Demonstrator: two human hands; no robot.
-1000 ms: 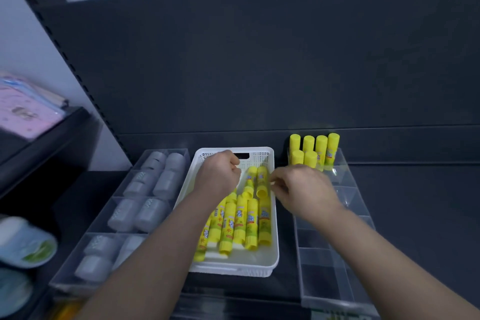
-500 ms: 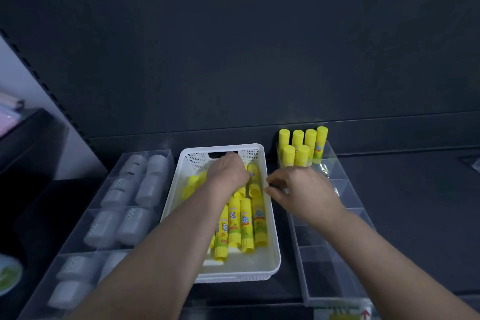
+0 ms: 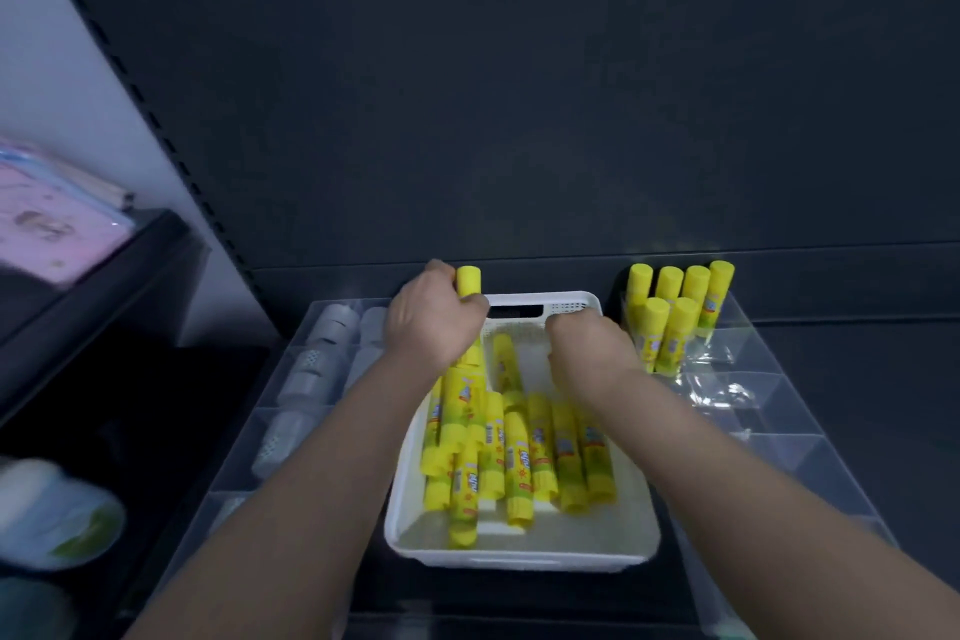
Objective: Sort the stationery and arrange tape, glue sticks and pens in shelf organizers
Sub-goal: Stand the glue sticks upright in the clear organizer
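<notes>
I see yellow glue sticks (image 3: pixel 519 463), labels printed orange and blue, in the white lattice-walled basket (image 3: pixel 519 559). Left of the basket, pale grey tape rolls (image 3: pixel 311 379); right of it, more yellow sticks (image 3: pixel 675 322).

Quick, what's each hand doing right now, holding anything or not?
Left hand: closed around a yellow glue stick.
Right hand: fingers curled down over the white basket; cannot tell if it holds anything.
</notes>
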